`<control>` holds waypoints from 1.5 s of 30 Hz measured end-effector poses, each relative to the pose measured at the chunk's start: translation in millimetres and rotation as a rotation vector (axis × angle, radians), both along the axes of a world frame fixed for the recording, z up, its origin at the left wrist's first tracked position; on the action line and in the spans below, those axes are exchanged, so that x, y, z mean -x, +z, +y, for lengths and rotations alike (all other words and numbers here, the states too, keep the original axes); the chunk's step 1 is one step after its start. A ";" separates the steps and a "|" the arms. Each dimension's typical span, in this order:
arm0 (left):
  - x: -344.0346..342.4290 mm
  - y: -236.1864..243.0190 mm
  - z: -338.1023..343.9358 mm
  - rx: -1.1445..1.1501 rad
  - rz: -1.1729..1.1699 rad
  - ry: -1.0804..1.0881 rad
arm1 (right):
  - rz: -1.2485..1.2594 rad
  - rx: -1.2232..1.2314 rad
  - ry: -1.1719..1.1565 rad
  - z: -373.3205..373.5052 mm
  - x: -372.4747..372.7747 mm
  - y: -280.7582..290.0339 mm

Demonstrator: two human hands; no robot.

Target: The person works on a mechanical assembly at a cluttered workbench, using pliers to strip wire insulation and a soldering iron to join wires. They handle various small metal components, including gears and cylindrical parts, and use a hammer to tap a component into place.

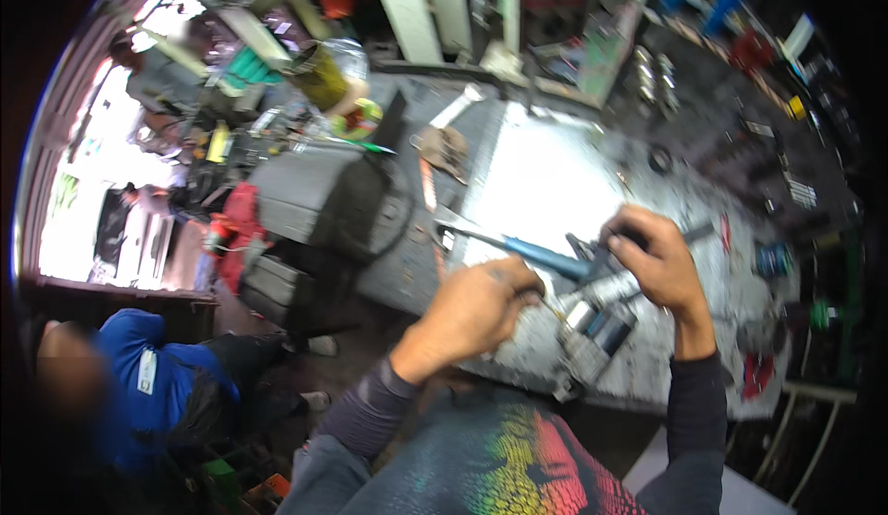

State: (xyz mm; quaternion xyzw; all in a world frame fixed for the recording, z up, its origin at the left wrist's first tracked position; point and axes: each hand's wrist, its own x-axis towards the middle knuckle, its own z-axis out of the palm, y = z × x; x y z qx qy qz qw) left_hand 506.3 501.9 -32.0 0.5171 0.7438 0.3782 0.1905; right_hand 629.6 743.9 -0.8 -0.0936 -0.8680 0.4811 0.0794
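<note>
Since the silver-and-black cylindrical metal motor (597, 341) lies low between both hands, on the wearer's side of the fingertips, the short offset from fingertips to its upper end is judged the relation that counts. Its long axis is slanted, upper end tipped away and right, lower end toward the wearer and left.

Left hand (481, 307) is the nearer one: placed left of the motor, fingers curled, tips just beside its silver end. A thin brass-coloured strand (557, 313) is seen between tips and motor; whether it is gripped cannot be told, blur. Right hand (652, 256) is set beyond the motor and to its right, thumb and fingers closed on a small dark piece (599, 260), shape unclear.

Beyond the motor, a long blue-handled metal tool (546, 258) is laid slantwise, its bare metal end off to the left. Motor and tool are carried by a scuffed grey metal-topped workbench (527, 358). Far right of the motor, a blue cylindrical can (773, 259) is seen.
</note>
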 end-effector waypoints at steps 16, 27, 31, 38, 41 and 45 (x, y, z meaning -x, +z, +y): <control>28.7 -26.8 -110.8 0.055 -0.154 0.323 | 0.335 -0.561 0.143 -124.2 413.4 108.4; 48.5 -32.3 -150.7 0.085 -0.254 0.440 | 0.299 -0.516 -0.010 -156.2 458.1 85.9; 53.6 -27.1 -146.4 0.086 -0.256 0.425 | 0.315 -0.513 -0.035 -156.4 461.3 81.1; 53.3 -30.3 -143.8 0.101 -0.248 0.403 | 0.335 -0.504 -0.044 -149.3 466.9 69.1; 51.5 -31.6 -143.5 0.084 -0.238 0.398 | 0.352 -0.496 -0.076 -147.7 465.3 65.2; 49.9 -33.0 -141.8 0.091 -0.239 0.385 | 0.373 -0.484 -0.109 -145.0 459.2 63.9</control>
